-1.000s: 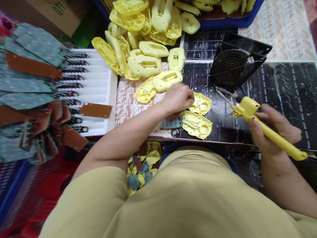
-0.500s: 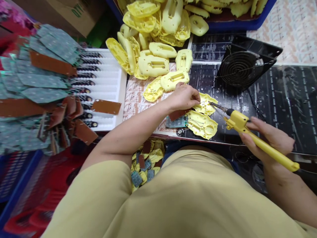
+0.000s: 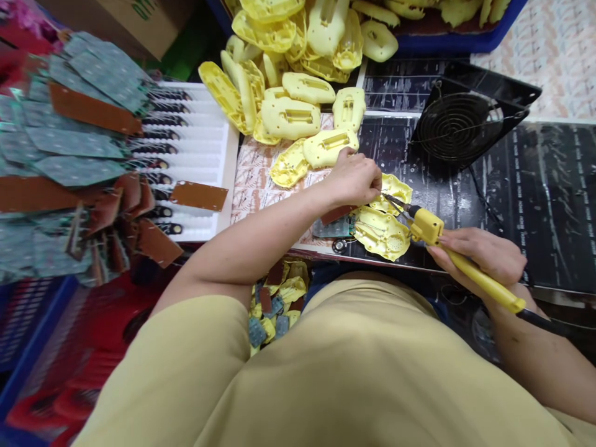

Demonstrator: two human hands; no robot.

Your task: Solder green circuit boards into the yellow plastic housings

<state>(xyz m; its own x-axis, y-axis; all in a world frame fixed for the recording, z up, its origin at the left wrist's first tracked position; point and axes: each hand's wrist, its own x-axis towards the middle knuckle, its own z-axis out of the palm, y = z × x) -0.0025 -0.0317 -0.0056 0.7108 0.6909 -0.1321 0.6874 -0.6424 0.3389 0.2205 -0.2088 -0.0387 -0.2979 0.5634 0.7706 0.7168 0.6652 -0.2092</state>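
Observation:
My right hand [image 3: 484, 257] is wrapped round a yellow soldering iron [image 3: 465, 264], whose dark tip points left over an upper yellow plastic shell half [image 3: 398, 186]. My left hand [image 3: 356, 179] is closed in a pinch at that shell's left edge, close to the iron's tip; what its fingers hold is too small to make out. Just below lies another open shell half [image 3: 382, 234] with thin wires inside. A green circuit board [image 3: 333, 228] touches its left side, and a small round speaker [image 3: 339, 246] sits by the table's front edge.
Yellow shells [image 3: 291, 118] are heaped behind my left hand, below a blue crate [image 3: 447, 43]. A black fan [image 3: 465, 121] stands at the back right. On the left, a white ridged tray [image 3: 209, 139] bears many wired circuit boards [image 3: 79, 146].
My right hand has brought the soldering iron left and slightly down, its tip now close to my left fingers. My left hand has shifted slightly right and stays pinched.

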